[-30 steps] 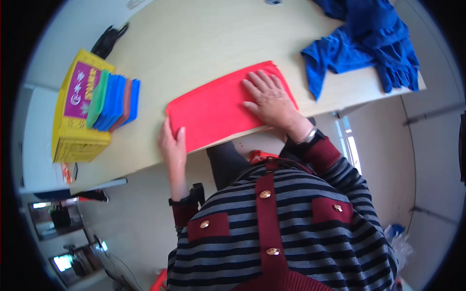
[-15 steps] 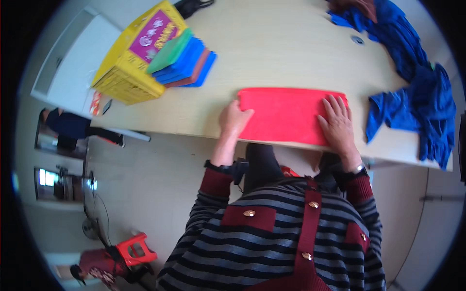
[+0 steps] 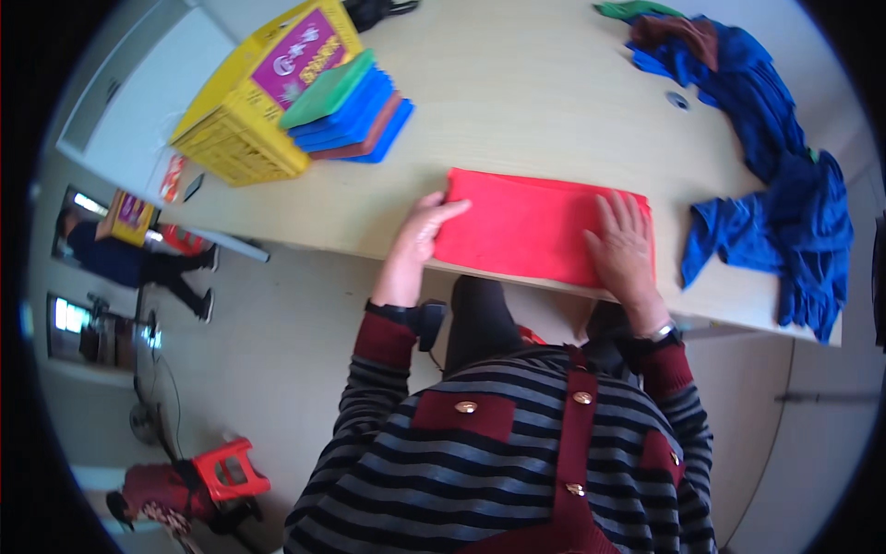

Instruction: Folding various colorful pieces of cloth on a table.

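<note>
A red folded cloth (image 3: pixel 521 226) lies as a flat rectangle along the table's near edge. At its left end is my left hand (image 3: pixel 420 231), closed on the border, thumb over the top and the other fingers at the side, partly hidden. My right hand (image 3: pixel 626 251) rests flat near the right end, fingers stretched out. To the right lies a crumpled blue cloth heap (image 3: pixel 798 212). Left of the red cloth, a stack of folded cloths (image 3: pixel 355 115) in green, blue and brown leans against a yellow crate (image 3: pixel 245 129).
A brown cloth (image 3: pixel 678 39) and a green cloth (image 3: pixel 637 9) lie at the far right. A phone (image 3: pixel 193 187) sits by the table's left end. Beyond, one person (image 3: pixel 115 249) stands with a yellow box; another sits near a red stool (image 3: pixel 229 469).
The red cloth has turned slightly, its right side nearer me. Both hands stay on it. The view has shifted a little. The standing person now shows a yellow box.
</note>
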`<state>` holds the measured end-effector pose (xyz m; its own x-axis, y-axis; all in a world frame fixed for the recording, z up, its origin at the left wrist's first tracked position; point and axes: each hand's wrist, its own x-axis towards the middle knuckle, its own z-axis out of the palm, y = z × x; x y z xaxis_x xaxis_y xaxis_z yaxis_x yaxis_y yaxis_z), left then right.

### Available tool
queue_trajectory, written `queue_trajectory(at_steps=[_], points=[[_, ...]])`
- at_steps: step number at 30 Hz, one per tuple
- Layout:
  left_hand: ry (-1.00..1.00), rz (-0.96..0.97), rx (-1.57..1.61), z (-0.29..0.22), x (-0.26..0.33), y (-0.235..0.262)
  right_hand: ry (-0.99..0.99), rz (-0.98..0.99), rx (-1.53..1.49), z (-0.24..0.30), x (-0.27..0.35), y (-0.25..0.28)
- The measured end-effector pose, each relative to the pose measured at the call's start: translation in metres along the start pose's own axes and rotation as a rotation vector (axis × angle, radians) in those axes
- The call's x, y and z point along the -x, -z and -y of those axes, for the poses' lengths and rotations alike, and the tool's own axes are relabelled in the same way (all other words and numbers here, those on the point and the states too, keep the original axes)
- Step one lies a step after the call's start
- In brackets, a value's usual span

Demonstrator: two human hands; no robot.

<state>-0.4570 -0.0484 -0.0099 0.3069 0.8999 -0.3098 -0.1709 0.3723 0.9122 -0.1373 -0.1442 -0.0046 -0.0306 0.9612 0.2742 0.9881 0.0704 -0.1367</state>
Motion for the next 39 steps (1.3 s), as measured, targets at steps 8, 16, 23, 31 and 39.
queue_trajectory(at_steps=[8, 16, 23, 31, 39], points=[[-0.041, 0.029, 0.152, 0.004, 0.000, 0.004, 0.079, 0.051, 0.001, 0.050, -0.023, -0.028], [-0.101, 0.127, 0.218, -0.030, 0.017, -0.018, 0.101, 0.047, 0.017, 0.069, -0.026, -0.038], [-0.227, 0.190, 0.050, -0.057, 0.002, -0.105, 0.103, 0.031, -0.038, 0.067, -0.019, -0.020], [-0.213, 0.251, -0.233, -0.023, -0.037, -0.196, 0.423, 0.025, -0.286, 0.027, 0.061, 0.005], [-0.308, 0.184, -0.805, 0.042, -0.081, -0.240, 0.475, 0.109, -0.363, 0.016, 0.073, 0.005]])
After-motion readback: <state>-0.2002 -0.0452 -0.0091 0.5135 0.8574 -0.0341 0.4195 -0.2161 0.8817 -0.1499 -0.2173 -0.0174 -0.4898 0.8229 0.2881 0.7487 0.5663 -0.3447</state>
